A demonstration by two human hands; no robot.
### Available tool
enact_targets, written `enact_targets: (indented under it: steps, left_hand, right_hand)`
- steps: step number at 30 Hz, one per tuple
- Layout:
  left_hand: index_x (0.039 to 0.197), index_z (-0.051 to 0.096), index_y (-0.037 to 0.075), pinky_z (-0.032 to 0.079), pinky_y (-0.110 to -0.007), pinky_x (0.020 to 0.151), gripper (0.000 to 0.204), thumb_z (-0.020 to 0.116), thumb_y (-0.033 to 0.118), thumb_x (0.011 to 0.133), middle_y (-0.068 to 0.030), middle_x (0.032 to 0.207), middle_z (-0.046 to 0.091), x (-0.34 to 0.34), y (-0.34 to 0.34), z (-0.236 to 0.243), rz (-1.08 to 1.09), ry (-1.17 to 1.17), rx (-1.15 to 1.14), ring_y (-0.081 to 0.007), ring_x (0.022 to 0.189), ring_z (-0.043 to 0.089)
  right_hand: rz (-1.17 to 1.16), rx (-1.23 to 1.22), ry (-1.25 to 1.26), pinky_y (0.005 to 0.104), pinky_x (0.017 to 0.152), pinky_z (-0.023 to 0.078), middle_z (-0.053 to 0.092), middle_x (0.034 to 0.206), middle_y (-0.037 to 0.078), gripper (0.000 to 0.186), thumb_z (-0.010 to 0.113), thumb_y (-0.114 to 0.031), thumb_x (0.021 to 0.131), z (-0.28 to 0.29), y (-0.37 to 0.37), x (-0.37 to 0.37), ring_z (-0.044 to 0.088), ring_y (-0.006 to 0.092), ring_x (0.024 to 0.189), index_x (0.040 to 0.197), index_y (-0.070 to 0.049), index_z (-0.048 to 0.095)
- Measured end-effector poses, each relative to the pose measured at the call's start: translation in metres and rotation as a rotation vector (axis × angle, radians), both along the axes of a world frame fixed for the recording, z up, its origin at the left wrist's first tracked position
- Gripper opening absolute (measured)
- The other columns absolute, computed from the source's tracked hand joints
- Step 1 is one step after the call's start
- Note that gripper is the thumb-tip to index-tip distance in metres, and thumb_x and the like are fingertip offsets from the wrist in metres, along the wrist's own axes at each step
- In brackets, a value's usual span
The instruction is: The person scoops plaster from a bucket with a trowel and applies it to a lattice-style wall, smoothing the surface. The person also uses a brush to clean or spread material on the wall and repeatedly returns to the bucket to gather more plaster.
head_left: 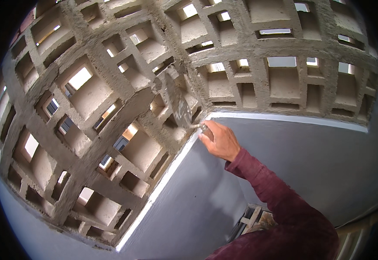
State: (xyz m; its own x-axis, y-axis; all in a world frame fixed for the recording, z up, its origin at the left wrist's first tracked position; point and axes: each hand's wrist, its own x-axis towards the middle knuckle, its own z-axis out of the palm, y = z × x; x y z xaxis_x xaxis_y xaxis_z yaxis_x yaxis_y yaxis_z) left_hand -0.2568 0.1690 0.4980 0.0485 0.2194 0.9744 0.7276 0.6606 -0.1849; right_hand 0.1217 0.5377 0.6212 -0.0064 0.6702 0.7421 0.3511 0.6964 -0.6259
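Observation:
My right hand (220, 141) is closed around the handle of a trowel (180, 106), just above the corner where two walls meet. The trowel's long grey blade points up and to the left, over the openwork concrete blocks (130, 99) of the left wall. Whether the blade touches the blocks or stands slightly off them, I cannot tell. A dark red sleeve covers my right arm. My left hand is out of the picture.
More openwork blocks (258, 47) form the right wall. A white ledge (156, 184) runs along the foot of the blocks, above smooth grey wall (301, 160). Below my arm, a wooden frame-like object (252, 219) is partly hidden; pale slats (353, 240) show at lower right.

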Motion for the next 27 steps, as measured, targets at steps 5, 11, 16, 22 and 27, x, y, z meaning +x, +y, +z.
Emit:
enact_targets:
  steps: [5, 11, 16, 22, 27]
  left_hand:
    - [0.136, 0.039, 0.004, 0.022, -0.064, 0.102, 0.069, 0.040, 0.055, 0.090, -0.0277, 0.139, 0.034, -0.008, -0.001, -0.005, 0.005, -0.016, -0.001, -0.0493, 0.129, 0.029]
    - [0.136, 0.038, 0.004, 0.023, -0.064, 0.102, 0.070, 0.040, 0.056, 0.090, -0.0275, 0.139, 0.034, -0.004, 0.001, -0.005, 0.001, -0.041, 0.000, -0.0493, 0.129, 0.029]
    - [0.135, 0.040, 0.004, 0.024, -0.064, 0.102, 0.069, 0.041, 0.056, 0.090, -0.0267, 0.140, 0.034, -0.007, -0.005, -0.004, 0.010, -0.026, 0.000, -0.0494, 0.128, 0.030]
    - [0.135, 0.041, 0.005, 0.025, -0.063, 0.102, 0.069, 0.043, 0.057, 0.089, -0.0267, 0.139, 0.036, -0.009, -0.002, -0.007, -0.005, -0.070, -0.014, -0.0492, 0.128, 0.031]
    - [0.135, 0.042, 0.005, 0.025, -0.063, 0.102, 0.070, 0.043, 0.058, 0.089, -0.0269, 0.139, 0.036, -0.013, -0.007, -0.006, -0.003, -0.043, -0.014, -0.0489, 0.128, 0.032]
  right_hand:
    - [-0.179, 0.106, 0.033, 0.0467, 0.067, 0.046, 0.060, 0.083, 0.023, 0.030, 0.063, -0.018, 0.081, 0.008, 0.018, 0.010, 0.060, 0.0402, 0.077, 0.103, 0.001, 0.052]
    - [-0.083, 0.051, -0.080, 0.0454, 0.065, 0.048, 0.061, 0.087, 0.020, 0.032, 0.064, -0.018, 0.080, 0.014, -0.001, -0.002, 0.061, 0.0392, 0.075, 0.105, 0.000, 0.053]
    - [-0.075, 0.071, -0.013, 0.0436, 0.068, 0.049, 0.062, 0.084, 0.021, 0.033, 0.064, -0.019, 0.080, 0.013, -0.017, -0.008, 0.062, 0.0390, 0.076, 0.105, 0.001, 0.055]
    - [-0.136, 0.220, 0.122, 0.0402, 0.059, 0.043, 0.055, 0.067, 0.016, 0.030, 0.065, -0.017, 0.080, 0.010, 0.030, -0.007, 0.055, 0.0327, 0.060, 0.103, 0.000, 0.057]
    - [-0.070, 0.062, -0.061, 0.0428, 0.064, 0.047, 0.061, 0.077, 0.019, 0.035, 0.064, -0.020, 0.081, 0.004, -0.023, -0.026, 0.060, 0.0364, 0.070, 0.108, 0.000, 0.054]
